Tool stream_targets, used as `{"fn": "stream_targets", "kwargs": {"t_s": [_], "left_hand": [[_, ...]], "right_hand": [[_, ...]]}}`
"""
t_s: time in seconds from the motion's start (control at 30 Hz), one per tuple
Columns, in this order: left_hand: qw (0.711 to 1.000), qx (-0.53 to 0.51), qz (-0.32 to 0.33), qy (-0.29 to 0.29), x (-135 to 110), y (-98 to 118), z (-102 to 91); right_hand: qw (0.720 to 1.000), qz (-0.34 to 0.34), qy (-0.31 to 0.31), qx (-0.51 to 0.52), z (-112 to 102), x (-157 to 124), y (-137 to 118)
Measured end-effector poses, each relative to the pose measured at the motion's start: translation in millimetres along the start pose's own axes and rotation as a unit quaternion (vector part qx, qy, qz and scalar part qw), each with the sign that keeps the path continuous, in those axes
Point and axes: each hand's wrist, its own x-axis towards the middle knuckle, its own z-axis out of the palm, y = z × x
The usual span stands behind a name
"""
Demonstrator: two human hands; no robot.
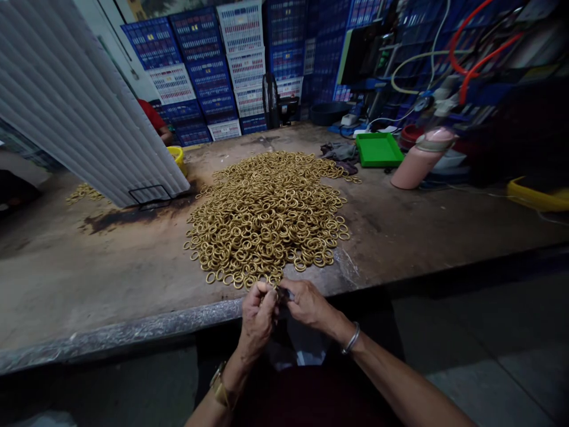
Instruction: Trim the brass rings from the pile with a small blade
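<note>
Where the two forearms reach up from the lower edge of the view, a gold-toned watch (pixel 217 384) sits on the left wrist and a silver bangle (pixel 351 339) on the right. Both hands meet just at the near edge of the table (pixel 391 228), fingertips close together. The left hand (pixel 258 317) has thumb and forefinger pinched on what seems to be a ring (pixel 274 289), though it is too small and dim to be sure, while the right hand (pixel 311 303) is curled around a dark tool (pixel 285 293) directed toward it. Silvery wrapping (pixel 155 330) covers the table's front edge to the left. Right beyond the fingers spreads a broad heap of gold-coloured rings (pixel 267 219), loose ones scattered along its rim. Left of the heap, a tall ribbed white panel (pixel 102 107) leans in a black wire stand (pixel 149 196) beside a dark stain, with a yellow container (pixel 178 159) behind it. To the right stand a pink bottle (pixel 415 166), a green tray (pixel 380 151) and, next to that, a crumpled grey cloth (pixel 341 152). Farther back, a co-worker's red sleeve (pixel 151 115) shows past the panel, before stacked blue and white crates (pixel 243 59).
</note>
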Motion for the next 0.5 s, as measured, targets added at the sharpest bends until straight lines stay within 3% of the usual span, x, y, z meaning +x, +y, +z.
{"fn": "stream_targets", "kwargs": {"t_s": [0.13, 0.27, 0.4, 0.5], "left_hand": [[0.999, -0.052, -0.012, -0.013, -10.8, 10.0, 2.1], [0.972, -0.213, -0.089, -0.043, -13.3, 22.3, 0.4], [0.929, -0.331, -0.162, -0.027, -5.8, 16.8, -12.7], [0.918, -0.352, -0.183, 0.001, -3.9, 8.6, -22.4]], "right_hand": [[0.994, 0.061, 0.004, -0.085, -2.2, 2.9, 6.3], [0.986, 0.106, 0.05, -0.116, -2.8, 7.3, 12.2], [0.98, 0.129, 0.086, -0.128, -0.8, 10.8, 10.0], [0.975, 0.14, 0.085, -0.15, 2.5, 12.6, 4.7]]}}
